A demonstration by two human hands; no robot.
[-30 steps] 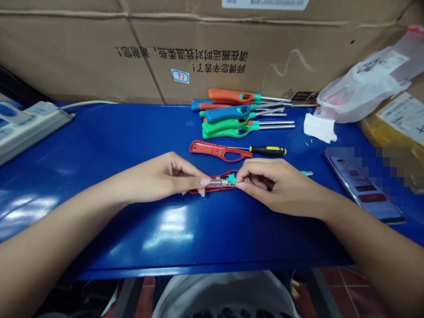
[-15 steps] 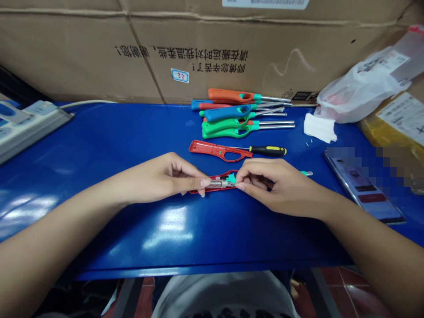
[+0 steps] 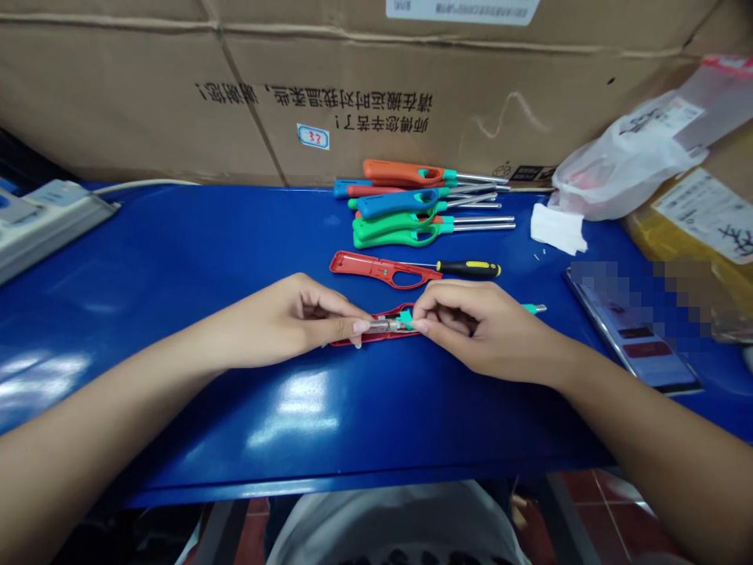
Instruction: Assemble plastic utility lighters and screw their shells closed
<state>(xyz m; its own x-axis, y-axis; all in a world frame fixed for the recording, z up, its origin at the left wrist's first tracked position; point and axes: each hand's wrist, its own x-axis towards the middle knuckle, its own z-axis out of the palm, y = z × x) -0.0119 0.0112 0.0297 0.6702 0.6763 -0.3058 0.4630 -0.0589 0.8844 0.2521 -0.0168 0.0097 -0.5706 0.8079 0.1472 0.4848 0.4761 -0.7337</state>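
Observation:
Between thumb and fingers, my left hand [image 3: 314,318] pinches a small clear fuel tank [image 3: 381,325] from a lighter. My right hand [image 3: 479,326] has its thumb and forefinger closed at the tank's right end; whatever small piece they grip there is hidden. Directly beneath lies an opened red lighter shell half [image 3: 395,337] with a turquoise trigger piece [image 3: 405,316] in it. Its turquoise-and-metal nozzle end [image 3: 534,308] sticks out beyond my right hand. Farther back rests the other red shell half [image 3: 376,268], touching or beside a black-and-yellow screwdriver [image 3: 471,269].
Several coloured long-nosed lighters [image 3: 405,205] are piled near the cardboard box [image 3: 147,102]. To the right are a folded white tissue [image 3: 558,228], a phone [image 3: 635,333], a plastic bag [image 3: 617,169] and a taped parcel [image 3: 664,227]. A power strip [image 3: 50,224] sits at the left.
The whole view has shifted slightly, so things appear a little farther left. Both hands keep nearly the same pinch on the fuel tank.

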